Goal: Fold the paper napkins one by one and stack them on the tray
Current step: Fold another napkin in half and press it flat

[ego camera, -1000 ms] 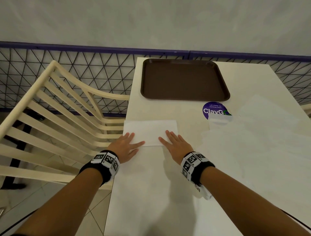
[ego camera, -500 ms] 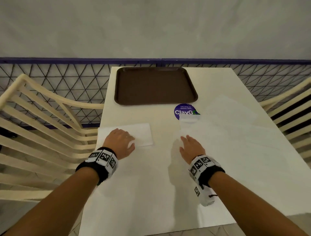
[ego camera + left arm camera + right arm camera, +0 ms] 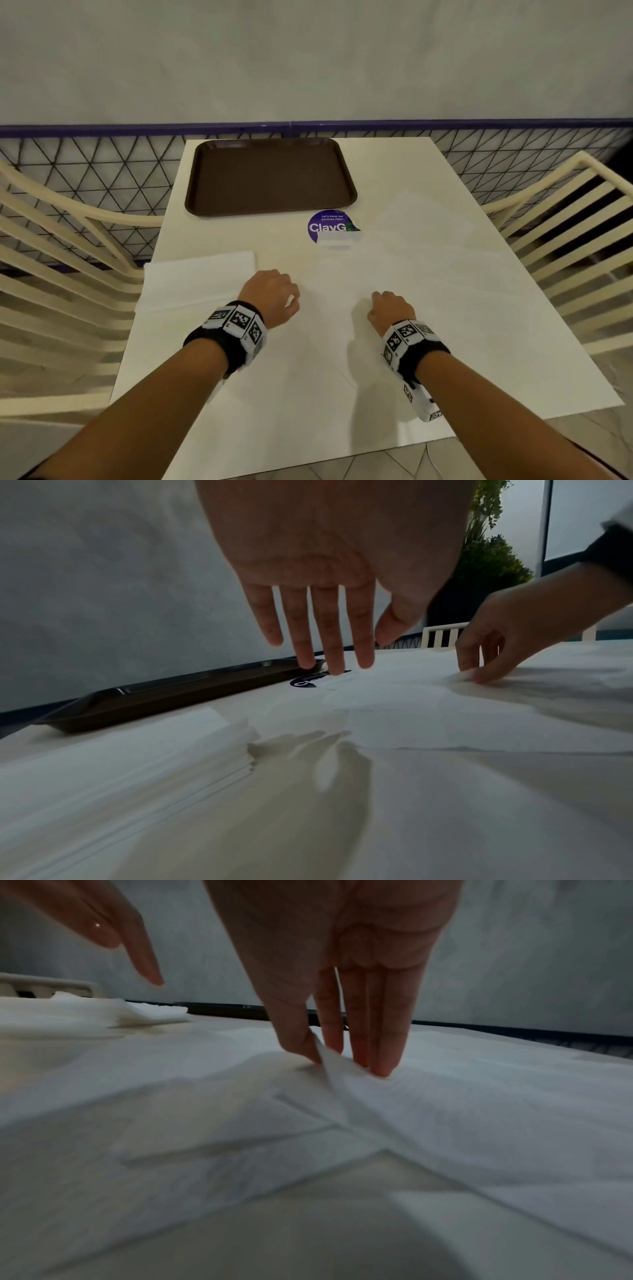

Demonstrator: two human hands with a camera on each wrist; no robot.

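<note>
A folded white napkin (image 3: 198,279) lies at the table's left edge, also in the left wrist view (image 3: 120,756). Several unfolded white napkins (image 3: 421,270) overlap across the middle and right of the table. The brown tray (image 3: 270,176) stands bare at the far side. My left hand (image 3: 275,294) hovers just right of the folded napkin, fingers straight and loose (image 3: 329,642), holding nothing. My right hand (image 3: 388,306) is down on the spread napkins; its thumb and fingers (image 3: 342,1056) pinch a raised corner of one unfolded napkin (image 3: 329,1066).
A round purple sticker (image 3: 329,224) sits on the white table (image 3: 394,164), partly under a napkin. Cream slatted chairs (image 3: 68,260) stand at both sides. A black mesh fence (image 3: 102,164) runs behind the table's far edge.
My left hand has come off the folded napkin and moved right. My right hand has moved right onto the spread napkins and pinched up a corner. The head view has swung right.
</note>
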